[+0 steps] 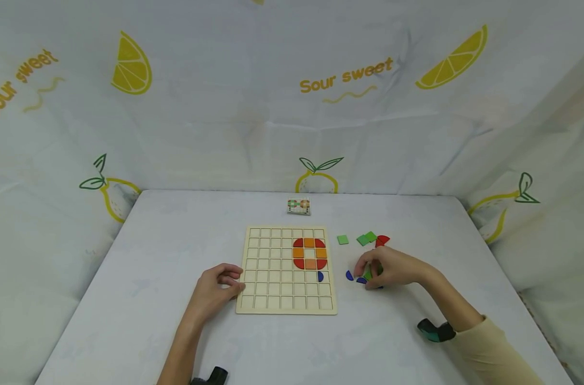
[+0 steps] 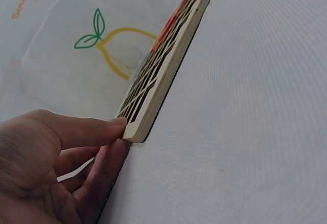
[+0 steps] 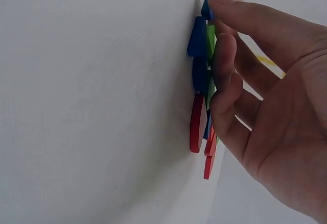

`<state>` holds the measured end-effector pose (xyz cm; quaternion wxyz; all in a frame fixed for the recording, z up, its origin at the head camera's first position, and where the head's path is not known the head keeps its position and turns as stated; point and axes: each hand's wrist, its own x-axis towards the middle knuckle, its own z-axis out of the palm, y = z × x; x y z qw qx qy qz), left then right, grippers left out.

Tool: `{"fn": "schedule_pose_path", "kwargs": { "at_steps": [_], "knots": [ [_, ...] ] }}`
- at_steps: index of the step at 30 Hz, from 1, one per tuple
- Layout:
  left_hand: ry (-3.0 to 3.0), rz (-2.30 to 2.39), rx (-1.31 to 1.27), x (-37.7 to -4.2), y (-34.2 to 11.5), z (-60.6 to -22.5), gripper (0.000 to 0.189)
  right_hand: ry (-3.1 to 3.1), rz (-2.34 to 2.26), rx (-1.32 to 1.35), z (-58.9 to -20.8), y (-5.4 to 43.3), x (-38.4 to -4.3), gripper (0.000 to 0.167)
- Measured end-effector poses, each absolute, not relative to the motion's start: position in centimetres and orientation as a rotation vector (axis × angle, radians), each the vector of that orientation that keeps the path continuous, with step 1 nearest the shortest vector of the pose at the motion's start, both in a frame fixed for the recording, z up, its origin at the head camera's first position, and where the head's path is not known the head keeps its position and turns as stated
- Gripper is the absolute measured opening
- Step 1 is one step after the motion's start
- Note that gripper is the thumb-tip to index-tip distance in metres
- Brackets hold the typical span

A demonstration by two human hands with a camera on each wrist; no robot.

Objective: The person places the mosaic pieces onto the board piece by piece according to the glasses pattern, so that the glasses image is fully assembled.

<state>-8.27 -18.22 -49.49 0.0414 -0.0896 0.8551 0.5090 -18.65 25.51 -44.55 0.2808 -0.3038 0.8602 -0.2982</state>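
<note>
My left hand holds the left edge of a pale wooden grid board; in the left wrist view the thumb lies on its corner, fingers below. Red quarter-rounds and orange squares form a ring at the board's right side. Below the ring lies a blue half-round piece. Right of the board, my right hand pinches another blue half-round piece between thumb and fingertips, low over the table. Blue, green and red pieces lie under and beside this hand, partly hidden by it.
Loose green squares and red pieces lie beyond the right hand. A small pattern card stands behind the board, near the back edge of the white table. A lemon-print cloth hangs around the table.
</note>
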Motion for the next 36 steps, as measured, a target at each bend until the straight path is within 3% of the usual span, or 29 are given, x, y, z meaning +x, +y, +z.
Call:
{"fn": "schedule_pose_path", "kwargs": {
  "at_steps": [36],
  "knots": [
    [2.615,1.561,-0.273,-8.2,-18.2,-49.3,0.031,2.345,-0.765,-0.844,-46.2,26.1,-18.7,0.014]
  ]
}}
